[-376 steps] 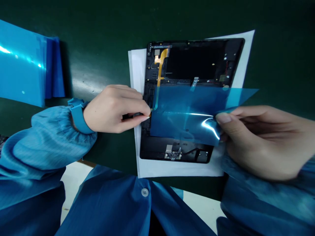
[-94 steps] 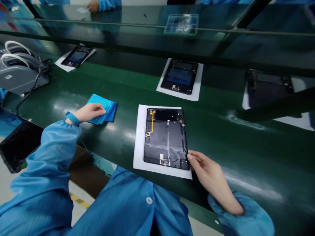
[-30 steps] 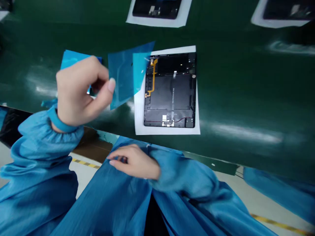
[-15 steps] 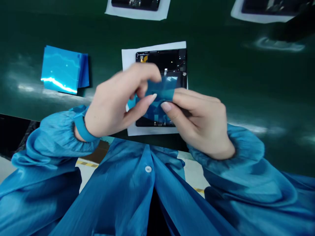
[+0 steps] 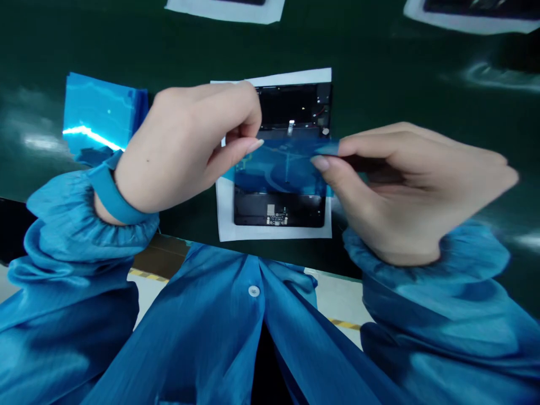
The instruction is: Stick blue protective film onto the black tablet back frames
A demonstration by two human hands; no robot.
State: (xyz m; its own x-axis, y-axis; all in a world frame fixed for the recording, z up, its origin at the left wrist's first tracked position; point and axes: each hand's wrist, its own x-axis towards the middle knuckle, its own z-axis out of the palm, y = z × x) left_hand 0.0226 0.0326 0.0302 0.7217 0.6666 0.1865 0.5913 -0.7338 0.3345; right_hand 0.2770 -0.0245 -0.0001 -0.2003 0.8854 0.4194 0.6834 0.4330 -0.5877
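Observation:
A see-through blue film spans the gap between my two hands, above an opened tablet with bare circuit parts showing. My left hand is closed, thumb against bent index finger, at the film's upper left; its fingers hide the exact grip. Between thumb and fingers, my right hand pinches the film's right end, where a corner is folded up. Under the tablet lies a white sheet. Whether the film touches the tablet, I cannot tell.
To the left on the green table lies a stack of shiny blue films, partly behind my left hand. Two more white sheets, one at the top middle and one at the top right, carry dark devices.
My right hand has moved right, away from the left, and the film is now spread wider and flatter. The left fingers have gone from apart to closed. The view has shifted slightly.

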